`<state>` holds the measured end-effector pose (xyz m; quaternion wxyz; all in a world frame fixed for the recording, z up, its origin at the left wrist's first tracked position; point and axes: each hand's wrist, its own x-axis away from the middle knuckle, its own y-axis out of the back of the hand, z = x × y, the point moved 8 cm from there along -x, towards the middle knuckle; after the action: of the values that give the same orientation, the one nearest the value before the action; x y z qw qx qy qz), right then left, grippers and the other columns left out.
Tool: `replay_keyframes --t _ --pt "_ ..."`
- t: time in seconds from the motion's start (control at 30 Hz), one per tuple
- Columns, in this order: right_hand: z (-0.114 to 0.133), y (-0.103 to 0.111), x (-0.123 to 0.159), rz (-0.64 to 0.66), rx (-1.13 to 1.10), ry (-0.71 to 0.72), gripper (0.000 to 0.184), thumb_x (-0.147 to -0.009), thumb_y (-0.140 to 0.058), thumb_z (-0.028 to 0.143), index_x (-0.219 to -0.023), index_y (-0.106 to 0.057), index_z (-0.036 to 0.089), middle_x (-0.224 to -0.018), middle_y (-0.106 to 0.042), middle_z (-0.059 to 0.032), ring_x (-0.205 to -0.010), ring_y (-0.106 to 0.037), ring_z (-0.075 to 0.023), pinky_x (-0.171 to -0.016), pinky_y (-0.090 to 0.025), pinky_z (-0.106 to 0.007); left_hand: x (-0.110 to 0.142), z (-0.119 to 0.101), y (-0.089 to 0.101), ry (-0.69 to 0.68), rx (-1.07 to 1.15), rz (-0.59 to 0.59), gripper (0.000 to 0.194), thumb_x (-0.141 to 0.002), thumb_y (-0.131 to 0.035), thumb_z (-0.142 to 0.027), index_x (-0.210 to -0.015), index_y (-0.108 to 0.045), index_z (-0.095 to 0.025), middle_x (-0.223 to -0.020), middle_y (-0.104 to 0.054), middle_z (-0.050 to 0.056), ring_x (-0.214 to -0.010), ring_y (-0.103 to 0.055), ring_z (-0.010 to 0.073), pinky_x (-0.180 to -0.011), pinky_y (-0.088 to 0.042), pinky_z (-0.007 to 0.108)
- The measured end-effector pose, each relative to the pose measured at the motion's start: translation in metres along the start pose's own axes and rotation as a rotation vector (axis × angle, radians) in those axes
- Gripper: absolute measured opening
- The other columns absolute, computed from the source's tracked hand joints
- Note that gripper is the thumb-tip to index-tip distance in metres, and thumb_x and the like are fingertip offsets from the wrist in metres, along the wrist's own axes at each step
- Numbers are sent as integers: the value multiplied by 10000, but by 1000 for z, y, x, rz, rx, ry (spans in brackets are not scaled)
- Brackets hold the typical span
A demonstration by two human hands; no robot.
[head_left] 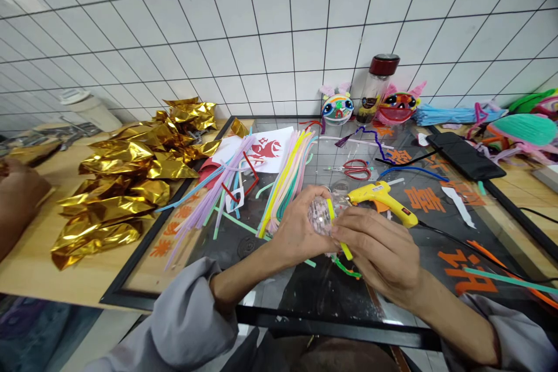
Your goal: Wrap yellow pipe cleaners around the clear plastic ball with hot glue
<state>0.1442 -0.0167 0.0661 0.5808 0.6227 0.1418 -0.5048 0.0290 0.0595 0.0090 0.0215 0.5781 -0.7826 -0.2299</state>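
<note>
My left hand (293,226) cups a small clear plastic ball (320,215) with pink showing inside it, just above the glass table top. My right hand (378,247) pinches a yellow pipe cleaner (336,226) that runs across the ball and down past my fingers. A green pipe cleaner (346,267) curls out below my right hand. A yellow hot glue gun (383,200) lies right behind my hands, nozzle toward the ball, its black cord trailing right.
A bundle of pastel pipe cleaners (283,180) and red scissors (357,170) lie behind my hands. Crumpled gold foil (126,180) covers the wooden table at left. Two finished animal faces (337,107), a jar (377,87) and a black phone (464,157) stand farther back. Another person's hand (17,197) shows at far left.
</note>
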Motion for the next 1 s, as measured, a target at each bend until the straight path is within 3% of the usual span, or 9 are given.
replay_keyframes --t 0.3,0.83,1.0 --pt "1 2 -2 16 79 -6 215 -861 -551 17 -959 -692 146 -960 -732 -126 -938 -708 -204 -815 -608 -345 -1 -1 1 -6 1 14 605 -521 -828 -198 -1044 -526 -237 -1133 -645 31 -1045 -630 243 -946 -481 354" --pt "2 2 -3 16 47 10 196 -876 -537 29 -955 -669 151 -895 -746 -90 -914 -695 -194 -843 -601 -340 0 -2 0 -10 -4 14 621 -510 -827 -207 -1054 -529 -229 -1088 -627 23 -997 -618 232 -929 -477 349" --pt "2 0 -2 21 140 -26 182 -863 -544 13 -908 -656 149 -1024 -716 -151 -946 -688 -208 -756 -584 -332 0 -2 0 -17 31 11 611 -520 -801 -191 -1065 -528 -229 -1130 -628 40 -1053 -620 245 -965 -471 364"
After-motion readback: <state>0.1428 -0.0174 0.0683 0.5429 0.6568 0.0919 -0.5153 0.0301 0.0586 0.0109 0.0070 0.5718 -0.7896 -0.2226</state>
